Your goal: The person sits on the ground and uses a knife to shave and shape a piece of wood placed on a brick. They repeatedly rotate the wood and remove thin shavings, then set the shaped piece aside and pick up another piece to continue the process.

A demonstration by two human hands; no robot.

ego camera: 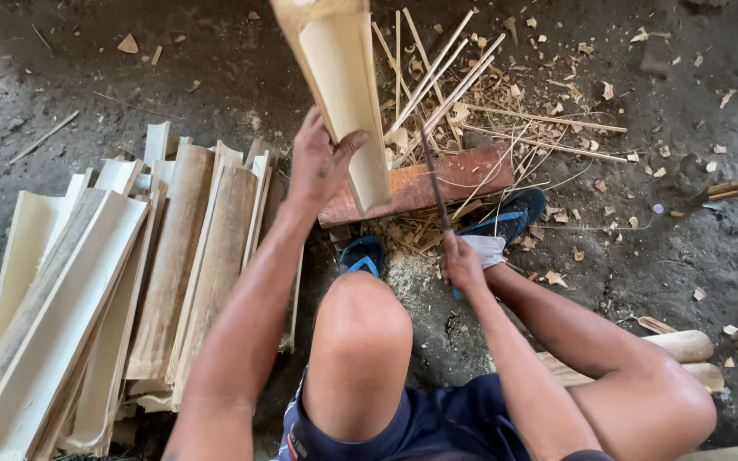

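Bare knees and dark blue shorts (437,427) fill the bottom edge, with blue sandals (506,218) planted on the dirt floor (711,256) past them. Left hand (318,162) is wrapped around a split bamboo piece (343,94), thumb across its pale, smooth inner curve; the piece stands nearly upright, its lower end resting on a reddish, worn wooden block (463,175) just beyond the feet. Right hand (461,260) is closed in a fist on the cloth-wrapped handle of a thin, dark blade (433,175), which points up just beside the bamboo's right edge. Thin slivers (446,77) and curled shavings litter the ground behind the block. On the left lies a stack of split bamboo slats (121,282), trough-shaped, cream inside and brown-skinned outside. Round poles (685,346) lie at right.
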